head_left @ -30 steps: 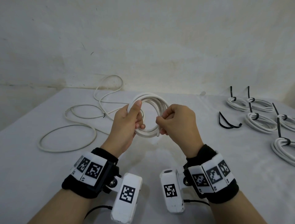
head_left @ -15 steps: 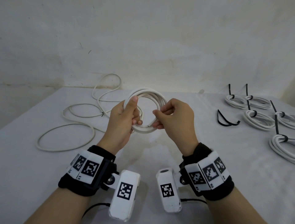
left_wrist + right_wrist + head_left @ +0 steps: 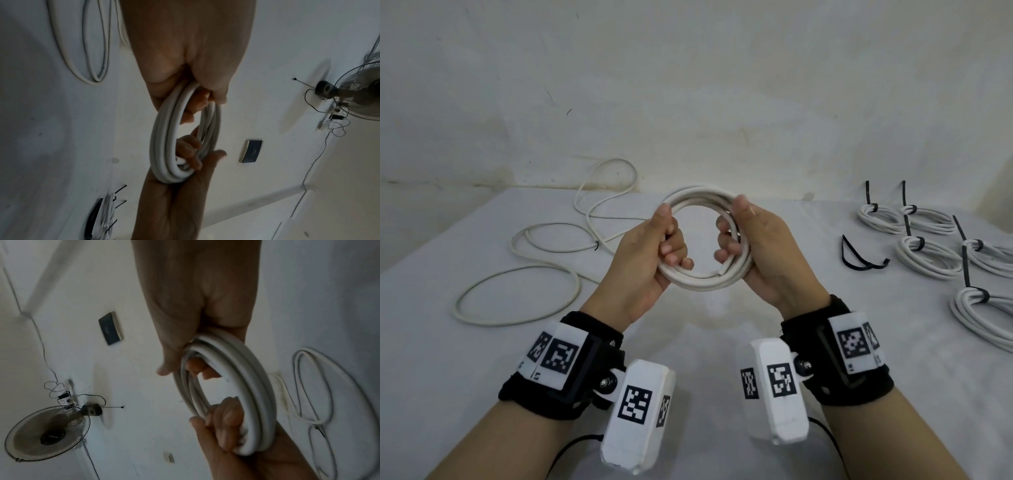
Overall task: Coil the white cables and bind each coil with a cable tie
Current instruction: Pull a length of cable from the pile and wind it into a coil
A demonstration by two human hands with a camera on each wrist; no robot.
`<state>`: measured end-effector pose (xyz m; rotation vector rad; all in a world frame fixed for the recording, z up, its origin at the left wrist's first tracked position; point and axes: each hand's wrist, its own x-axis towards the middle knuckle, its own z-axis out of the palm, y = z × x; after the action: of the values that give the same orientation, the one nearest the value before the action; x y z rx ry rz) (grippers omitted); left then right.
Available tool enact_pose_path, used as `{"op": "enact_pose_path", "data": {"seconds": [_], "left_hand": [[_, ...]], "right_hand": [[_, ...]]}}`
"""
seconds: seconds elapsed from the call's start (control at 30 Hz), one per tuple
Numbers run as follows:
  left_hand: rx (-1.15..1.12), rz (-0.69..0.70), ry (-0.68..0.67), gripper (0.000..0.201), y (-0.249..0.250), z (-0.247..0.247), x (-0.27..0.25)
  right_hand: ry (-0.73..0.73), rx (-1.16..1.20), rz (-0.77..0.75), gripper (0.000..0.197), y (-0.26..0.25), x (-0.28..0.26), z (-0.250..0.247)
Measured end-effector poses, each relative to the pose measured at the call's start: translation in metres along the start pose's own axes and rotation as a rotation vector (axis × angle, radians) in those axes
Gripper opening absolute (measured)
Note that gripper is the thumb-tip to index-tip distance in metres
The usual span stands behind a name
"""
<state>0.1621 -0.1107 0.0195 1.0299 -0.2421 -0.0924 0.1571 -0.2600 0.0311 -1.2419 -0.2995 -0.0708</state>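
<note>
Here, in the head view, a person's left hand (image 3: 645, 255) and right hand (image 3: 758, 253) are gripping opposite sides of a white cable coil (image 3: 703, 279) above the table (image 3: 441, 359), fingers curled through the ring; bound coils (image 3: 924, 255) and a loose black cable tie (image 3: 859, 257) are lying to the right. From the left wrist, the fingers (image 3: 190, 112) are clamping the strands. From the right wrist, the fingers (image 3: 198, 369) are hooking inside the coil.

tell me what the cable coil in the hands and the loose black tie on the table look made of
Coil: looks like white plastic-sheathed cable, smooth with a faint sheen, bending in even rounds without kinks. Loose black tie: probably thin matte plastic or fabric strap; it holds a springy bent shape, too small to tell which.
</note>
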Motion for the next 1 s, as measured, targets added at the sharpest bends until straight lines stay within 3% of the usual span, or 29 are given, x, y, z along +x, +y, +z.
{"op": "enact_pose_path", "data": {"seconds": [0.1,0.23,0.3,0.4,0.53,0.8,1.0], "left_hand": [[0.014,-0.024,-0.022,0.034,0.0,0.0,-0.001],[0.178,-0.025,-0.051,0.027,-0.001,-0.005,-0.002],[0.269,0.026,-0.067,0.021,0.0,-0.009,-0.001],[0.46,0.115,-0.127,0.037,0.002,-0.016,0.001],[0.759,0.293,-0.204,0.033,0.008,-0.012,0.0],[0.929,0.417,-0.226,0.027,0.0,0.017,0.017],[0.969,0.356,-0.235,0.021,-0.028,0.032,0.023]], "right_hand": [[-0.016,0.059,0.03,0.048,-0.003,0.0,-0.001],[-0.027,0.006,0.045,0.037,-0.004,0.002,-0.006],[-0.022,-0.071,0.05,0.034,-0.006,0.002,-0.008],[-0.032,-0.164,0.057,0.033,-0.007,0.002,-0.008],[-0.054,-0.211,0.04,0.034,-0.007,0.002,-0.006],[-0.047,-0.181,0.062,0.039,-0.02,-0.003,-0.032],[0.034,-0.469,0.121,0.044,-0.027,-0.008,-0.082]]}}
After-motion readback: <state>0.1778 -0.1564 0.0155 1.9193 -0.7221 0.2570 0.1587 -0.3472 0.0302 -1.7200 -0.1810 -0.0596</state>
